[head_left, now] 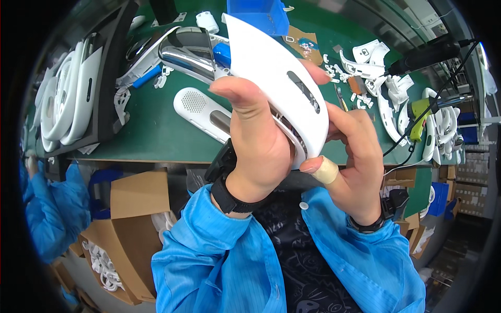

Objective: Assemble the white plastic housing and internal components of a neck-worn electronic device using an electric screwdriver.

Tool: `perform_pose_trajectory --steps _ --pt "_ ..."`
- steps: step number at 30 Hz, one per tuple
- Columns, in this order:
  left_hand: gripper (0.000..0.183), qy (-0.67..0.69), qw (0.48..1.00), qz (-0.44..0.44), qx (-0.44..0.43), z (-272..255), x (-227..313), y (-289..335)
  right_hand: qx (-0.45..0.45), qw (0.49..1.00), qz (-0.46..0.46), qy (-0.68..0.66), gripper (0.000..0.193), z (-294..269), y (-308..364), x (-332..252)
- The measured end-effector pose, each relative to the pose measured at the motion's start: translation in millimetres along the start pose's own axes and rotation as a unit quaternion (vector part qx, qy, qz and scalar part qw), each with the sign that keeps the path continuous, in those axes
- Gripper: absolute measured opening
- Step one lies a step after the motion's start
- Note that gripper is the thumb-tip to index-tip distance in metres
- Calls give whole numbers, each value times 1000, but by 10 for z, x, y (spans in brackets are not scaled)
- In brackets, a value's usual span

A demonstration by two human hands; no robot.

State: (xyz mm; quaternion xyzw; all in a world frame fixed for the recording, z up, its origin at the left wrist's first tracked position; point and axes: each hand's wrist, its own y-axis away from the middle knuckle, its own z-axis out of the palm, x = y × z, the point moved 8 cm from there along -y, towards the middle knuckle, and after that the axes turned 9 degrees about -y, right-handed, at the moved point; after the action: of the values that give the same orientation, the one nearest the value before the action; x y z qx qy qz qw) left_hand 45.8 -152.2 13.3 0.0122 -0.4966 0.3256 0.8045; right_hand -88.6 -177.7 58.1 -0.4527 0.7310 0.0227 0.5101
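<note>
Shell [255, 49] is being gripped by left hand [258, 138], its near end being steadied by curled right hand [357, 148], above the near side of bench [151, 138]. Light, stiff, slick, scratch-prone handling is being presumed; edge holds are being favoured.

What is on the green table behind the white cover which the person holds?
Around the edges of the white cover, parts of a blue bin, a brown cardboard piece and a blue object show. What the cover hides of the green table cannot be seen.
</note>
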Motion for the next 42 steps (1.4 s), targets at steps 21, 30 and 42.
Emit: perform_pose_trajectory --steps 21,30,42 --pt "81 70 991 -74 -90 22 -26 50 64 851 201 -480 55 470 111 493" --pt "86 -18 993 -68 -100 39 -50 52 63 890 172 -418 46 365 151 551" --pt "98 44 992 -79 -89 -186 -55 200 188 921 40 -340 55 -107 314 469"
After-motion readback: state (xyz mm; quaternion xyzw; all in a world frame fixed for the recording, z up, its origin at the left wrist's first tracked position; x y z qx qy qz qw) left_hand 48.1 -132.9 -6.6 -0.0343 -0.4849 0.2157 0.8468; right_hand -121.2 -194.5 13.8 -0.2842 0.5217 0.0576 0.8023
